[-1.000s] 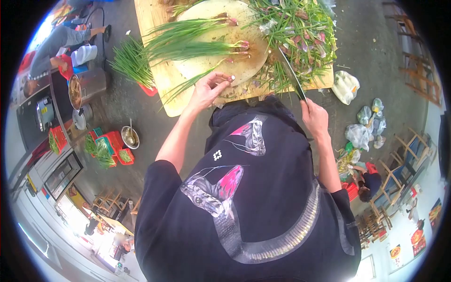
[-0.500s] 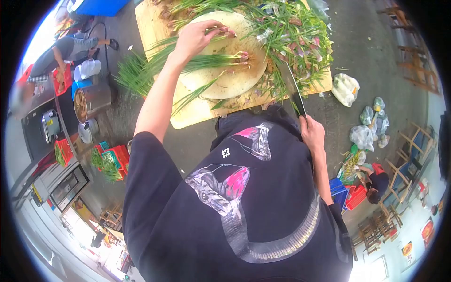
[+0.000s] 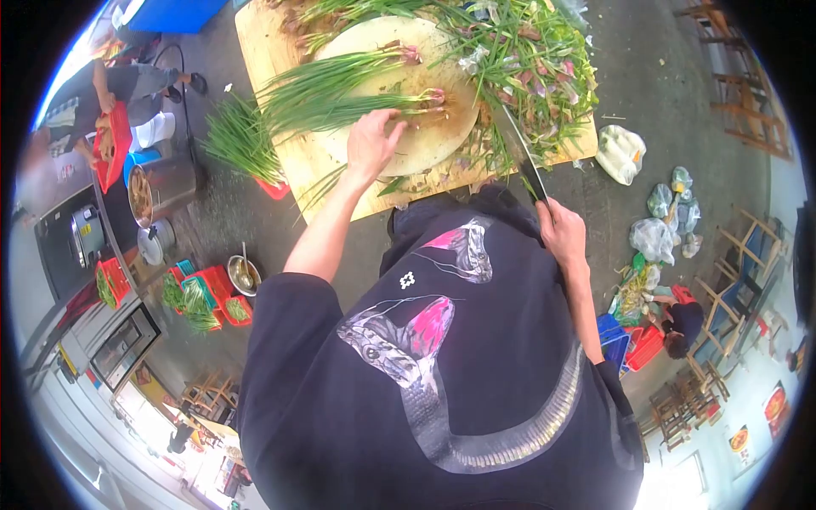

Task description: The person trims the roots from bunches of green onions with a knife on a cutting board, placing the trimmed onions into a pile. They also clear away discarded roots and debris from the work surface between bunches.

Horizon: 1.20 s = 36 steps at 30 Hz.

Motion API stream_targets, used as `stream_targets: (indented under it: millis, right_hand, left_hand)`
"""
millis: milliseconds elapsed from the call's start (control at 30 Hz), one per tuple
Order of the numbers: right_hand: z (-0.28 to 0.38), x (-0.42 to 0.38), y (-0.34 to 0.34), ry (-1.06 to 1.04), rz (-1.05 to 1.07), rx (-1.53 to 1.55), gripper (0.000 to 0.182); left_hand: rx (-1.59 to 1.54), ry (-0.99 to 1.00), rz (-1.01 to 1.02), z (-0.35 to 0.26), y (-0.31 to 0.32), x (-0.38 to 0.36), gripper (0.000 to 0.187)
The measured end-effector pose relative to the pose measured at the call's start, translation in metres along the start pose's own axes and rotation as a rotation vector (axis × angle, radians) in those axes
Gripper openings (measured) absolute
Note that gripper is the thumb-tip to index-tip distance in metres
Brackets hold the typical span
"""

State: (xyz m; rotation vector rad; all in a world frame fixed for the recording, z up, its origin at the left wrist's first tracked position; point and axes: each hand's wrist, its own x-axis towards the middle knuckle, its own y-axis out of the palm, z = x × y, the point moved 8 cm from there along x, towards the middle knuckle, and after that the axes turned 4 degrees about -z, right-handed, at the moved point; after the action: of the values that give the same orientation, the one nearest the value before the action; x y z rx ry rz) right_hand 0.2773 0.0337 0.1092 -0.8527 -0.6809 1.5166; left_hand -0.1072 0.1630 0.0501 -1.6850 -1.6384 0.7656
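Observation:
My left hand [image 3: 374,144] is over the round chopping board [image 3: 438,144], thumb and fingers apart, right at the lower edge of a bunch of spring onions [image 3: 340,112]. Another bunch of spring onions [image 3: 340,75] lies just above it, with the reddish root ends of both pointing right. In my right hand [image 3: 563,229] is the handle of a long-bladed knife [image 3: 520,151], whose blade slants up to the left at the board's right side. Its tip reaches a heap of green leaves and reddish trimmings [image 3: 540,76].
The round board sits on a wooden tabletop [image 3: 259,42]. More spring onions [image 3: 242,140] fill a red crate at lower left. A white plastic bag [image 3: 620,155] lies on the floor to the right. One person holds a red basket [image 3: 115,149] at left; another person [image 3: 682,330] crouches at right.
My left hand has let go of the upper spring onions, which now lie on the board, and moved down towards me. The knife has barely moved. The person at left has lifted a red basket.

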Motion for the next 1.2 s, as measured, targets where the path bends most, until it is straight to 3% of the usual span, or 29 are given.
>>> stream_targets:
  millis: [133, 267, 600, 700, 800, 900, 1000, 1200]
  right_hand:
    - [0.020, 0.017, 0.004, -0.063, 0.073, 0.004, 0.019]
    - [0.035, 0.032, 0.012, -0.118, 0.130, -0.009, 0.019]
    - [0.061, 0.045, 0.029, -0.164, 0.220, 0.012, 0.024]
    - [0.072, 0.049, 0.033, -0.177, 0.242, 0.018, 0.026]
    - [0.077, 0.051, 0.041, -0.183, 0.270, 0.012, 0.026]
    - [0.081, 0.052, 0.046, -0.183, 0.279, 0.029, 0.026]
    - [0.083, 0.052, 0.048, -0.195, 0.265, 0.048, 0.025]
    - [0.095, 0.058, 0.052, -0.253, 0.282, 0.020, 0.025]
  left_hand:
    - [-0.008, 0.082, -0.150, -0.007, 0.013, -0.021, 0.032]
    - [0.022, 0.107, -0.147, -0.012, 0.032, -0.019, 0.027]
    - [-0.219, -0.388, 0.153, -0.007, 0.033, -0.034, 0.027]
    - [-0.478, -0.340, 0.047, 0.002, 0.039, -0.036, 0.027]
    - [-0.211, -0.262, 0.049, 0.001, 0.029, -0.036, 0.028]
    - [-0.130, -0.349, 0.106, 0.001, 0.025, -0.035, 0.028]
    - [-0.289, -0.553, 0.223, 0.011, 0.032, -0.033, 0.030]
    - [-0.185, -0.502, 0.378, 0.030, 0.045, -0.029, 0.043]
